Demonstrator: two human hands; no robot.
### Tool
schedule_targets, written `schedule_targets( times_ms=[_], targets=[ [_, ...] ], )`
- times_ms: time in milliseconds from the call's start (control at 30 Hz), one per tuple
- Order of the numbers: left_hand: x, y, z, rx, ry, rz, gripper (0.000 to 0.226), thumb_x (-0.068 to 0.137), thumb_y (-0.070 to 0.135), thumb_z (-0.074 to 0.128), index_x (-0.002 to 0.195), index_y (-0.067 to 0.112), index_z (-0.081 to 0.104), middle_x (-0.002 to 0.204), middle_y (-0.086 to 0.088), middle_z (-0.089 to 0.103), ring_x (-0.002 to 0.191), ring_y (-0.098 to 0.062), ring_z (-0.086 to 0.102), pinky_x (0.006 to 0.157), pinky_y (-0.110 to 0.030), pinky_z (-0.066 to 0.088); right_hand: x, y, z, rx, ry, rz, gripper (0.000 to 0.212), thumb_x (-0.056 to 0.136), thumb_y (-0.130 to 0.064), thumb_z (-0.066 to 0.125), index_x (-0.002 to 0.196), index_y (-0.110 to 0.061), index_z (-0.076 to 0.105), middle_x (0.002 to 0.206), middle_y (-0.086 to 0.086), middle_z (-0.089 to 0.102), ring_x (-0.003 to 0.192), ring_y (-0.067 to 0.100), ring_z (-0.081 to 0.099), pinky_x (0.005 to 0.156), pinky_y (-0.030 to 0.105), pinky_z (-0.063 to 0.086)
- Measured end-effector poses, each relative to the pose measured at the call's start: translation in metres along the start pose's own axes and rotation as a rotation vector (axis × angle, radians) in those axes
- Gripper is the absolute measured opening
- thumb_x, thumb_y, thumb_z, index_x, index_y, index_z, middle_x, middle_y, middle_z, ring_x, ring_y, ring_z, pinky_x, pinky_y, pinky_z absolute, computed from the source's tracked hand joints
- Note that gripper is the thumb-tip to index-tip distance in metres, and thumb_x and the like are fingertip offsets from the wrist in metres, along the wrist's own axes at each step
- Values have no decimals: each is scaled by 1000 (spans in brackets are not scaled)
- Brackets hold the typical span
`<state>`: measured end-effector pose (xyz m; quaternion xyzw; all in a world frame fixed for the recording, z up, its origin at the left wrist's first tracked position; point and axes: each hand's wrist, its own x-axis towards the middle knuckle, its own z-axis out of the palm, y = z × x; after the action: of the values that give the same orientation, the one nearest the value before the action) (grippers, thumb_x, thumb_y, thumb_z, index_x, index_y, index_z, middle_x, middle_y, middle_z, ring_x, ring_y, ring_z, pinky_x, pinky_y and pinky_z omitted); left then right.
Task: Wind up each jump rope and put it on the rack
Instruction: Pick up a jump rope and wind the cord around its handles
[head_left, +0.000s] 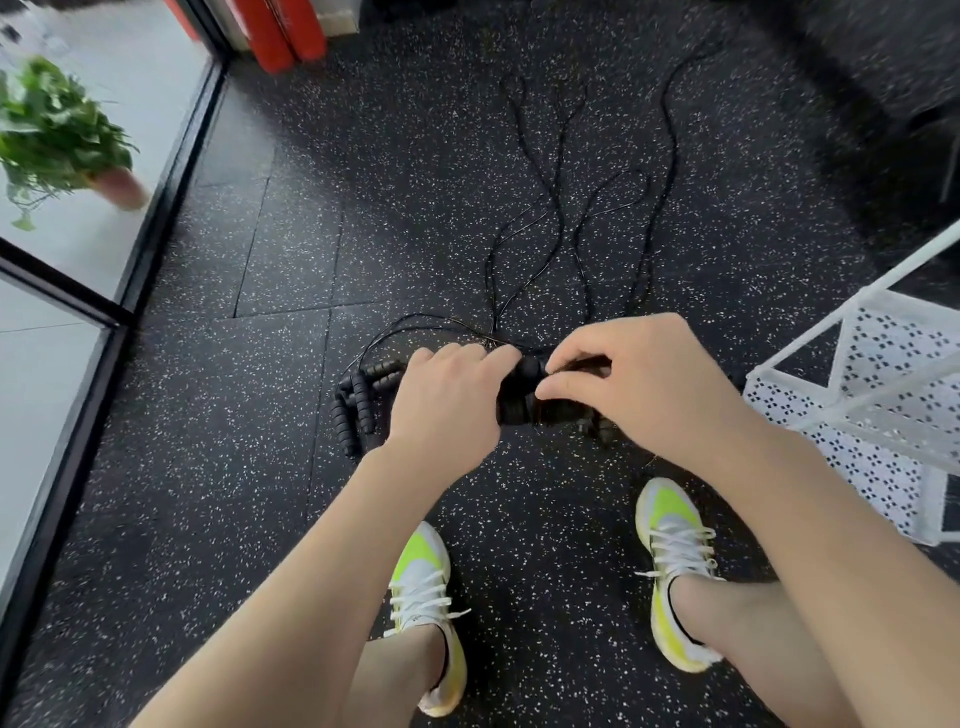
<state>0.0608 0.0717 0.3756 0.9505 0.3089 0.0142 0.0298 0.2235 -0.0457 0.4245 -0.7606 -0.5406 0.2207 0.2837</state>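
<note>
the left hand (447, 400) is wrapped around a pair of black handles (524, 395), and the right hand (634, 384) pinches at the same bundle with thumb and fingertips, so both are grasping it low over the floor (260, 364). the cords (561, 208) run away from the hands in long loose waves across the floor, none coiled yet. another clump of ribbed handles (358, 405) lies just left of the left hand, untouched. the white rack (852, 395) stands close at the right, and no rope shows on the part in view. by the look of it the winding has barely begun: every rope is left to wind and hang.
</note>
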Motion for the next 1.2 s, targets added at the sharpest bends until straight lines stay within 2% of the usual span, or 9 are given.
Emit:
schedule_targets(
  times_ms=[67,200,400,633,767,867,933,1000,1200],
  targets=[
    [-1,3,2,-16,31,82,38,81,19,66,118,28,58,89,6,60,89,-26,60,74,-39,37,3,5,-6,70,4,34,11,76,-44,82,81,-37,75,78,-17,68,70,3,60,69,34,52],
    [-2,5,4,-60,134,208,34,68,12,74,96,25,59,73,8,53,72,-25,57,64,-33,32,5,13,-14,195,-13,55,8,77,-33,84,80,-36,78,80,-24,70,72,-3,60,63,10,41],
    [-1,8,-3,-122,209,279,38,72,12,68,108,24,64,78,7,55,76,-25,55,69,-41,42,8,24,-24,325,-91,68,5,85,-30,79,86,-35,80,85,-20,75,82,-4,67,78,16,44],
    [0,12,-9,-236,339,264,40,70,9,69,110,14,68,83,2,63,77,-28,56,71,-46,45,11,21,-22,563,-110,30,12,92,-23,68,93,-19,79,88,-9,77,82,-1,68,75,9,47],
    [-1,19,-16,-384,350,143,44,70,9,72,112,17,67,90,6,66,84,-24,58,79,-44,45,15,23,-10,732,-52,64,24,91,-37,62,90,-17,76,89,-4,75,84,7,66,78,19,50],
    [1,24,-23,-460,333,-3,49,69,8,75,115,21,66,100,7,70,93,-19,57,83,-28,35,15,21,5,808,15,90,23,102,-18,56,91,-3,69,85,6,63,78,12,54,71,23,45],
    [4,28,-28,-471,327,-91,48,73,11,75,118,23,64,104,8,70,96,-20,59,84,-29,36,13,16,12,792,37,142,24,100,2,50,84,-3,67,74,9,59,67,17,48,61,28,40],
    [8,31,-33,-481,314,-172,44,77,16,72,119,25,63,105,9,70,98,-21,60,85,-35,44,11,11,17,757,24,178,34,95,6,39,74,-7,62,60,3,59,52,14,39,52,26,31],
    [15,30,-36,-433,256,-358,40,83,18,64,121,30,59,106,8,67,97,-25,61,86,-41,48,6,-1,30,701,-47,277,40,111,-30,38,87,-8,61,63,10,66,40,10,40,42,23,28]
  ],
)
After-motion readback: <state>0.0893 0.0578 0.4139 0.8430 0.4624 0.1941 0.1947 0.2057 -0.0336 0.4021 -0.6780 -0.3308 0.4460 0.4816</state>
